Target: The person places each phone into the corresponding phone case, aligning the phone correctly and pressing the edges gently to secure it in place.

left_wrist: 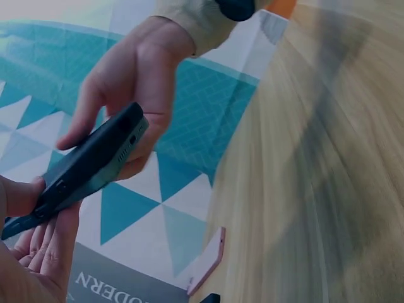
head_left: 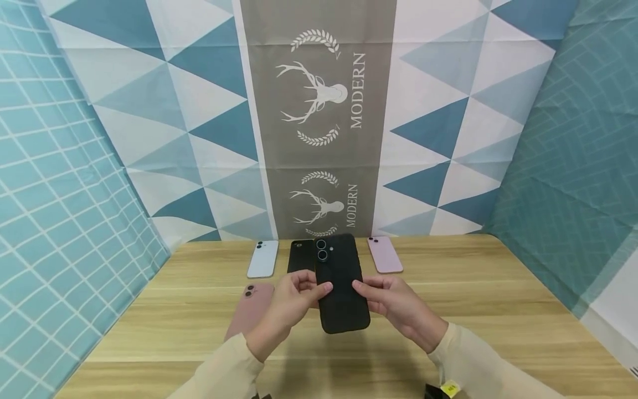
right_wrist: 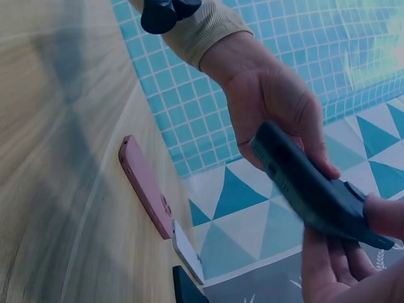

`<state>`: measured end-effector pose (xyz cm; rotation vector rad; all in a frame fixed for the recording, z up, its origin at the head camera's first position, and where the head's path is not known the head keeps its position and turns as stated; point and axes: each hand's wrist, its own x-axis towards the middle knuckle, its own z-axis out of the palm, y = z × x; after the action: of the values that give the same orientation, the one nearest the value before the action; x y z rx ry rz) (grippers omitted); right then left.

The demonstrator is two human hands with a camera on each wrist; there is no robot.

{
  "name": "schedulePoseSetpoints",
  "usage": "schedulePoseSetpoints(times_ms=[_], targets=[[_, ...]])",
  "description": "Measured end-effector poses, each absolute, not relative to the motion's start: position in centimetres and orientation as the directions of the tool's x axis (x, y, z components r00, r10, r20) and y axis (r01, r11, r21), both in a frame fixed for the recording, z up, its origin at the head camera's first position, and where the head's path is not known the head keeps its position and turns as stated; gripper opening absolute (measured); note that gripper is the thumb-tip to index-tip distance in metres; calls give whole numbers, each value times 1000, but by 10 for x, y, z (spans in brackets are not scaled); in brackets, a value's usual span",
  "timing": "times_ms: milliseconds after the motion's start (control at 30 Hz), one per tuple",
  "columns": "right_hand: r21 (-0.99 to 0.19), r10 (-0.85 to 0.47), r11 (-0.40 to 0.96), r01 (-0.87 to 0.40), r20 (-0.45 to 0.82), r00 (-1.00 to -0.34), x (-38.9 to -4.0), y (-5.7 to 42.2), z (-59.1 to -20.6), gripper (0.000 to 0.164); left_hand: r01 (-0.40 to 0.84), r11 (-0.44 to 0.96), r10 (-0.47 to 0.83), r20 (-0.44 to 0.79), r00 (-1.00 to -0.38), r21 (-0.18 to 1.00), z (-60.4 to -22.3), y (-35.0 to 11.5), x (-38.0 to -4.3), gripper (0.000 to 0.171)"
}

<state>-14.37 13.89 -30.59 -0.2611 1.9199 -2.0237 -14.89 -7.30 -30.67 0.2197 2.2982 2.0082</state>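
A black phone (head_left: 344,291) is held up over the table, its back with two round camera lenses facing the head camera. My left hand (head_left: 289,302) pinches its left edge, thumb on the back and fingers behind. On the opposite edge, my right hand (head_left: 401,307) grips it the same way. The left wrist view shows the phone (left_wrist: 95,161) edge-on, with a port and small holes along its bottom end. In the right wrist view, a thin dark edge of the phone (right_wrist: 309,183) juts out beside the right thumb.
Several other phones lie on the wooden table (head_left: 498,310): a pink one (head_left: 255,305) by my left forearm, then a white one (head_left: 262,260), a black one (head_left: 299,256) partly hidden, and a lilac one (head_left: 386,256) along the back. Patterned cloth (head_left: 319,149) hangs behind the table.
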Motion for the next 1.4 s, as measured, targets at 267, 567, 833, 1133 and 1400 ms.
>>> schedulePoseSetpoints(times_ms=[267, 567, 833, 1133, 1400], targets=[[-989, -344, 8, 145, -138, -929, -144, 138, -307, 37, -76, 54, 209, -85, -974, 996, -307, -77, -150, 31], [-989, -276, 22, 149, -150, -950, -143, 135, -313, 45, -31, 80, 298, -54, -953, 996, -320, -80, -147, 34], [-994, -378, 9, 112, -107, -920, -147, 136, -309, 56, 41, 47, 134, 34, -990, 998, -315, -79, -143, 35], [-993, -464, -43, 110, -78, -882, -146, 140, -310, 18, -2, 7, 100, -3, -995, 1000, -310, -85, -149, 39], [-990, -405, -84, 117, -74, -911, -145, 136, -313, 24, -93, -15, 294, -84, -952, 996, -316, -89, -158, 40]])
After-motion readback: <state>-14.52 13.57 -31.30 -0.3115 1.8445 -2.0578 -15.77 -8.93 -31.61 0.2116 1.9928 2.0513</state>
